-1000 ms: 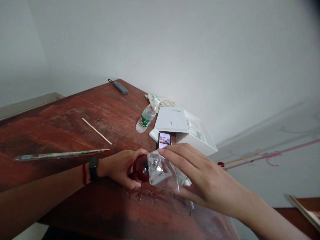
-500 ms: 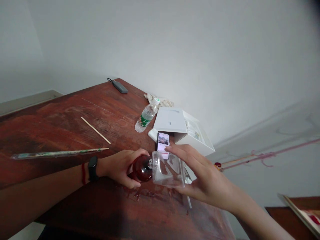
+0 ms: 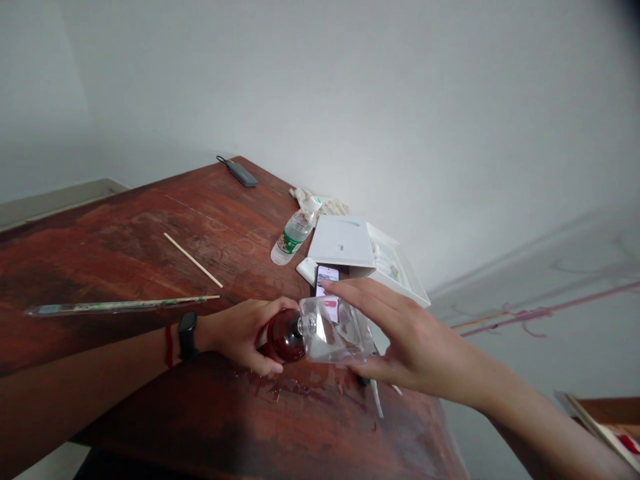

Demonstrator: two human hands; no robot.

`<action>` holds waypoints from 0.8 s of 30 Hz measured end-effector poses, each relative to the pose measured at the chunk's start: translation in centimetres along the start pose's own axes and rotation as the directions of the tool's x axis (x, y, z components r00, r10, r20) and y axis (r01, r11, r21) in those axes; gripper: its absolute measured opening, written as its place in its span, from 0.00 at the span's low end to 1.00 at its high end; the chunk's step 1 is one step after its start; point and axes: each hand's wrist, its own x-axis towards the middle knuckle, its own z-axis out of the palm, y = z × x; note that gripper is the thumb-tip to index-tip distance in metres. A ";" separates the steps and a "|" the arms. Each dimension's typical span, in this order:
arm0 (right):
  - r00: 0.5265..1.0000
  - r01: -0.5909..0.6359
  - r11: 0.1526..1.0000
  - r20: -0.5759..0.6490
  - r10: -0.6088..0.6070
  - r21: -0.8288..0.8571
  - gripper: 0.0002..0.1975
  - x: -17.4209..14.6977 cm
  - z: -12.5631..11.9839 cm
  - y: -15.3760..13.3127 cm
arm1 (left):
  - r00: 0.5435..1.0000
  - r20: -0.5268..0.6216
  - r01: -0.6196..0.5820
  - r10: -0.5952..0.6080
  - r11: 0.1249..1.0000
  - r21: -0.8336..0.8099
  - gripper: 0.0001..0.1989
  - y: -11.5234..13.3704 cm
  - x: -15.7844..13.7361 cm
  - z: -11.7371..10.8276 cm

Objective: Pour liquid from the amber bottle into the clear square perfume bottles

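Observation:
A dark reddish-brown rounded bottle stands near the table's front edge, with my left hand wrapped round its far side. Beside it, a clear square-sided bottle is tipped onto its side, its narrow mouth against the brown bottle's mouth. Fingers and thumb of my right hand grip the clear bottle by its base end. Whether liquid runs between the two mouths I cannot tell. Wet drops lie on the wood in front of the brown bottle.
Behind the bottles lie a lit phone and a white open box. A water bottle with a green label stands nearby. Chopsticks, one bare and one wrapped, lie left; a grey device sits at the far corner.
My right hand has raised the clear bottle slightly and shifted it a little, keeping its mouth by the brown bottle. My left hand has stayed nearly still.

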 end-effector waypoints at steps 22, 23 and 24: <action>0.997 0.039 0.999 0.074 -0.038 -0.020 0.44 1.1 -1.0 0.0 | 0.999 -0.032 -0.030 0.030 0.999 -0.010 0.36 -0.2 0.0 0.1; 0.996 0.042 0.999 0.074 -0.040 -0.023 0.44 1.1 -1.0 0.0 | 0.999 -0.032 -0.027 0.027 1.000 -0.009 0.36 -0.2 0.0 0.1; 0.996 0.044 0.999 0.076 -0.042 -0.026 0.44 1.1 -1.0 0.1 | 0.999 -0.031 -0.024 0.023 1.000 -0.009 0.36 -0.2 0.0 0.1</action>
